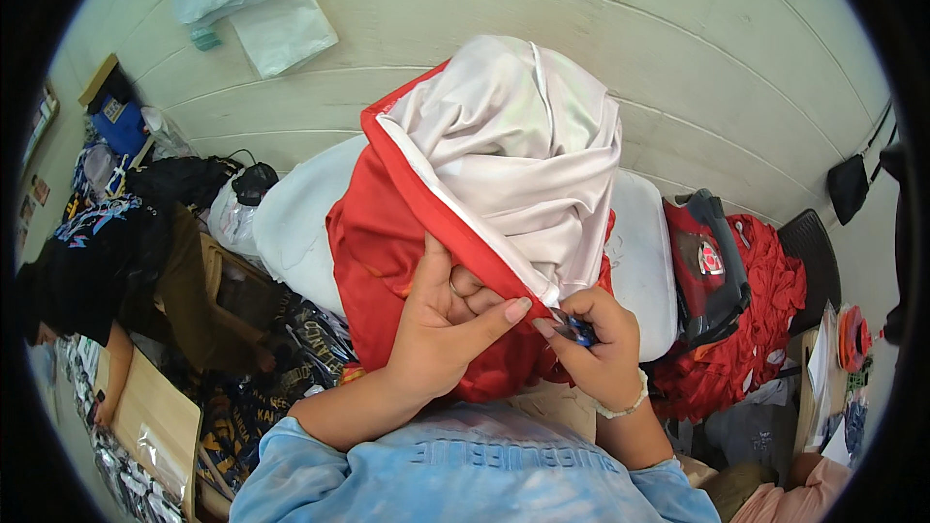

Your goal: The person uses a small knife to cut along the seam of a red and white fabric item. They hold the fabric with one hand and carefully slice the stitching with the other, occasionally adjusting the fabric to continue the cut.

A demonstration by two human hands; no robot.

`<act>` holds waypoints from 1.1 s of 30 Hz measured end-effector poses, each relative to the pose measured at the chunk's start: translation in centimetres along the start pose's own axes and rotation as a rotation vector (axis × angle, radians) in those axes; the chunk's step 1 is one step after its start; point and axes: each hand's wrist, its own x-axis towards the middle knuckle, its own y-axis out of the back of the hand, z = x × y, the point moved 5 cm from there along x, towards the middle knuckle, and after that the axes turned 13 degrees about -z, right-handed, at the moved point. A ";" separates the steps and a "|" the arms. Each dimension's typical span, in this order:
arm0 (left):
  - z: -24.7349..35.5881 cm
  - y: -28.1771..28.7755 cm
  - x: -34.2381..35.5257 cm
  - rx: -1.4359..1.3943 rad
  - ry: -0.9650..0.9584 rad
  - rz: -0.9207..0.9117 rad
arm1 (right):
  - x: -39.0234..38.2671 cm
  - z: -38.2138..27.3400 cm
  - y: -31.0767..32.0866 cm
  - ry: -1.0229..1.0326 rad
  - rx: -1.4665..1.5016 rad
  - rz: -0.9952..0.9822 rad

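Observation:
A red garment (373,242) with a pale whitish inner side (528,145) is bunched up in front of me. Its folded edge runs diagonally down to where both hands meet. My left hand (441,320) pinches that red edge, with the thumb stretched along it and the fingers curled underneath. Close beside it, my right hand (605,344) is closed around small blue-handled thread snips (580,330). Their metal tip is at the corner of the garment's edge, partly covered by my fingers. I cannot tell whether the blades touch the cloth.
Beneath the garment lies a white rounded board (300,208). On the right are a red and dark grey case (712,266) and a pile of red cloth (765,261). At left a person in black (107,261) bends over a cardboard piece (160,412). Plastic sheets (257,10) hang on the wall.

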 end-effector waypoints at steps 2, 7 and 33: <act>0.3 0.2 0.1 0.006 -0.033 0.014 | -0.1 0.0 0.2 0.001 -0.043 -0.018; 1.1 0.9 0.5 0.010 -0.042 0.051 | -0.5 -0.5 0.6 0.033 -0.110 -0.118; 1.5 0.8 -0.1 0.106 0.065 -0.005 | 0.4 -2.9 0.6 0.144 -0.212 0.035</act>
